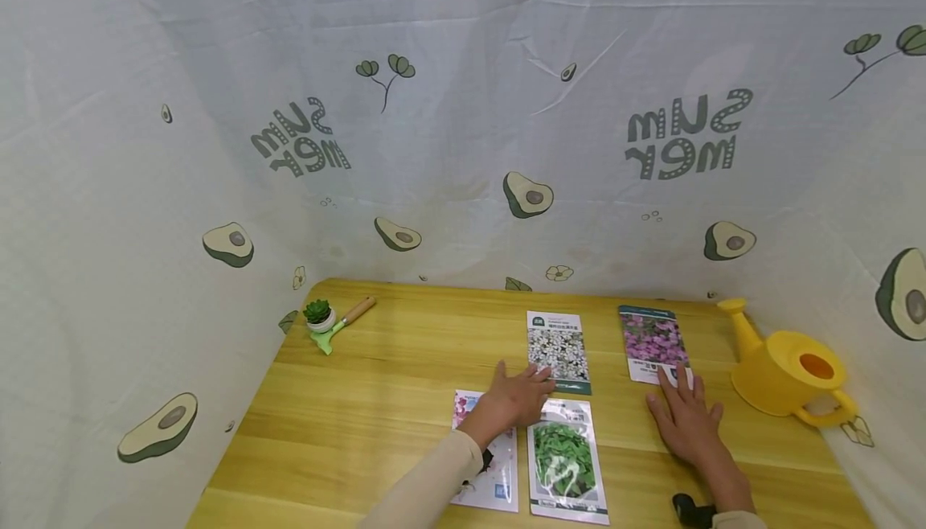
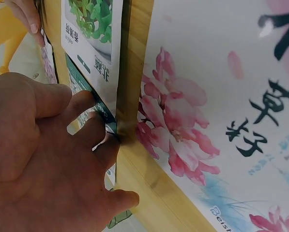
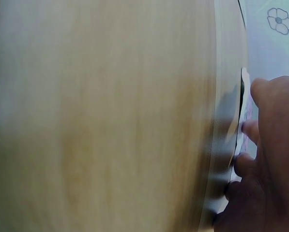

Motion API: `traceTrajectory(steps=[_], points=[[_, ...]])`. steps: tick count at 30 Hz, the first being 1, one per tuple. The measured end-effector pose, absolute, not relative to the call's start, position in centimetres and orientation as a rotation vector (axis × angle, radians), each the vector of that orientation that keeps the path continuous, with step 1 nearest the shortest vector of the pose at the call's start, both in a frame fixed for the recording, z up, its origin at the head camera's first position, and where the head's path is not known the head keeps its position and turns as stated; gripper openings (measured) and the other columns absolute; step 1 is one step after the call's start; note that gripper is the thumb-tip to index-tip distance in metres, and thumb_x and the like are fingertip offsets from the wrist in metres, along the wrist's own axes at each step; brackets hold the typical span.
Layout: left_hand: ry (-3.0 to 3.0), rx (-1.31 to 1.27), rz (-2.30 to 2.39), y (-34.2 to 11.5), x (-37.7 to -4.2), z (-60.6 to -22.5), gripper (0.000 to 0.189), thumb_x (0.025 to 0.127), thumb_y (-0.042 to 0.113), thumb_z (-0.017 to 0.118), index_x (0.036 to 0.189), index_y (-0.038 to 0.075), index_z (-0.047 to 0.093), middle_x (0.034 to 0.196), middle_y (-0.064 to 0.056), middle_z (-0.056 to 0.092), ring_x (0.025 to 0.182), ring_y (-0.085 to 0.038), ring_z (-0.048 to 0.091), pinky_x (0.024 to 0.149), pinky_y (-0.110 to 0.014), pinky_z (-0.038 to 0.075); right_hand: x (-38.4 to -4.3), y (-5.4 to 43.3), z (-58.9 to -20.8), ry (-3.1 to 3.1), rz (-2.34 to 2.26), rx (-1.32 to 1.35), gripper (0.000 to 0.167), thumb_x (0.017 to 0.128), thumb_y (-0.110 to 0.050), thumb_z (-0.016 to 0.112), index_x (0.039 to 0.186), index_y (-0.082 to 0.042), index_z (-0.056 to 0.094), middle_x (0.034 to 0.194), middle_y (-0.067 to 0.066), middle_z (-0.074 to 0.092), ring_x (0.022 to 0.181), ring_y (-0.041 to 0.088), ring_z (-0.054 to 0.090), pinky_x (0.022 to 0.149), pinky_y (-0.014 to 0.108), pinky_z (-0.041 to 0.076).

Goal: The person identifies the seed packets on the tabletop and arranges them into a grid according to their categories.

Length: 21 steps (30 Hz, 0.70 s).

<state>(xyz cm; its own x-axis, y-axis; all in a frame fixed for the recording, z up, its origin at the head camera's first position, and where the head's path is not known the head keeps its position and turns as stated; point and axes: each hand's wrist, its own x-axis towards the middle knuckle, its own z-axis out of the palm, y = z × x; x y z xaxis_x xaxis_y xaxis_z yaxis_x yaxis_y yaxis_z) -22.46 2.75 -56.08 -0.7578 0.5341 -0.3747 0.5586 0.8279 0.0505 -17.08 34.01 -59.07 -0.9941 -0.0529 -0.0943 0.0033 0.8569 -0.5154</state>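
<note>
My left hand (image 1: 515,400) lies over the lower left corner of a seed packet with white flowers (image 1: 555,348), its fingers spread. Just below is a packet with green leaves (image 1: 564,461). Under the left wrist, partly hidden by the forearm, lies a packet with pink blossoms (image 1: 505,465); the left wrist view shows it large, with its pink blossoms (image 2: 178,116) beside the hand. My right hand (image 1: 687,423) has its fingertips on the bottom edge of a packet with purple flowers (image 1: 654,340), fingers extended. In the right wrist view its fingers (image 3: 246,164) reach along that packet's edge.
A yellow watering can (image 1: 784,372) stands at the right edge of the wooden table (image 1: 362,416). At the far left are a small potted succulent (image 1: 319,316) and a green hand rake (image 1: 340,326) with a wooden handle. Printed cloth (image 1: 448,151) hangs behind the table.
</note>
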Motion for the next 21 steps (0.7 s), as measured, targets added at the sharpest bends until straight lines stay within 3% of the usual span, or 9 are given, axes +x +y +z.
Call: traceTrajectory(steps=[21], points=[[2.637,0.764,0.053,0.0,-21.8,-54.0,0.049,0.118,0.032,0.036,0.166,0.036,0.043,0.175,0.019,0.029,0.163,-0.006,0.024,0.132,-0.06,0.021,-17.2,34.3,-59.7,2.936,-0.783,-0.04,0.074,0.118,-0.043,0.035,0.165,0.01,0.015,0.169,0.043,-0.008,0.152,0.07,-0.013,0.107,0.093,-0.012]])
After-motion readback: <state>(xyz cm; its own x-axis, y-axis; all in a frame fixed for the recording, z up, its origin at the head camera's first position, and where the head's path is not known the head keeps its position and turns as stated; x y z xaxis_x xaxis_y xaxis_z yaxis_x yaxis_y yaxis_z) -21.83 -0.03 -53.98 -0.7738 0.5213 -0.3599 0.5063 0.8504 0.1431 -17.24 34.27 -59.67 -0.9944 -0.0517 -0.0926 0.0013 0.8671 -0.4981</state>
